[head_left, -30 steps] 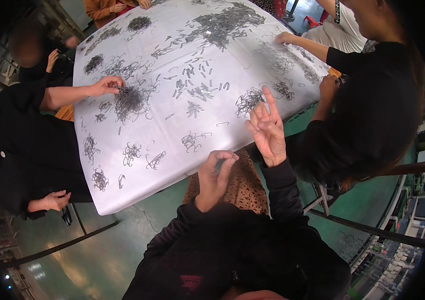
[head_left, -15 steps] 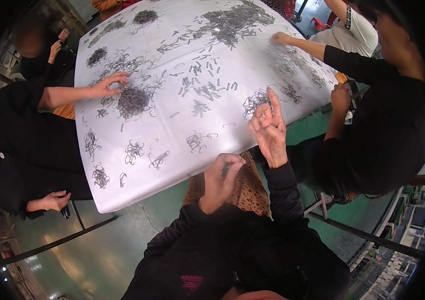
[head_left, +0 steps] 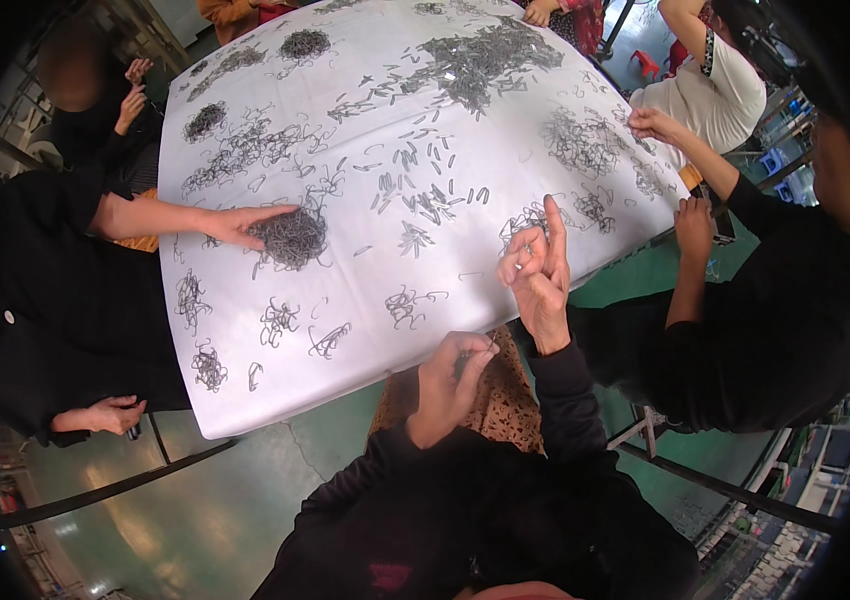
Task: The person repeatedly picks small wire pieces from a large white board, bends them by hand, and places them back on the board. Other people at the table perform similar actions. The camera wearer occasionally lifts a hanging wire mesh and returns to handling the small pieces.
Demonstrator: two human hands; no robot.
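Note:
Just off the table's near edge, my left hand has its thumb and fingertips pinched together. Something small and dark shows at the tips, too small to name. My right hand is raised beside it, index finger stretched up and the other fingers curled in. Whether anything is inside that curl is hidden. Behind the right hand lies a small pile of bent wire hooks. A looser cluster of wire hooks rests on the white-covered table, left of my hands.
At left, a co-worker's hand rests on a dense hook pile. At right, another person's hand is over the table edge. Grey narrow pieces are scattered mid-table, with a large heap at the far side.
My hands keep their poses while the view shifts slightly. The left co-worker's hand has moved onto the dense pile. The right co-worker's far hand has drawn back toward the table edge.

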